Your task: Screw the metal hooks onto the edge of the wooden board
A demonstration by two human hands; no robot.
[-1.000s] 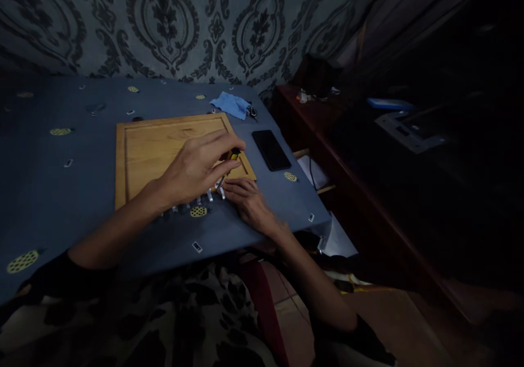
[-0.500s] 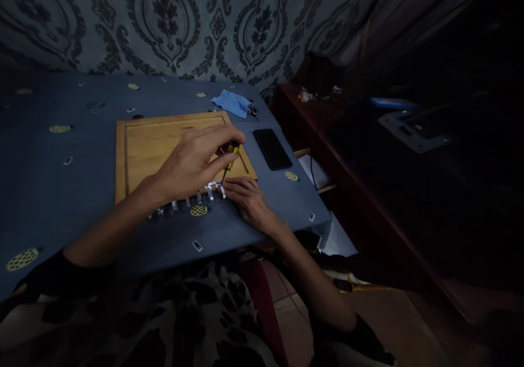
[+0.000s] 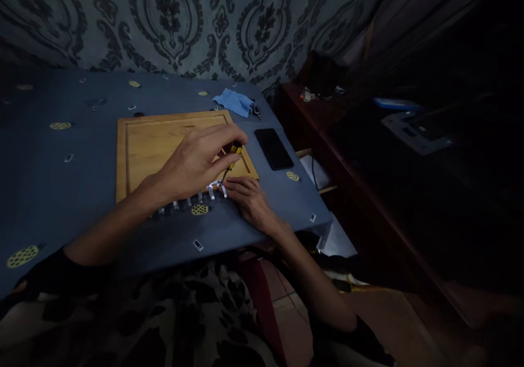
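Observation:
My left hand is closed around a small screwdriver with a yellow-and-black handle, tip pointing down at a row of small metal hooks along the near edge of a wooden board. My right hand rests on the blue tablecloth, fingers pressed against the right end of the hook row, right beside the screwdriver tip. The fingertips hide what they touch.
A black phone lies right of the board. A blue cloth with keys sits at the table's far corner. A dark wooden bench stands to the right. Patterned wallpaper is behind. The table's near edge runs just below my hands.
Both hands stay in place. The screwdriver has tipped slightly more upright and my left fingers have shifted on its handle. The view has drifted a little.

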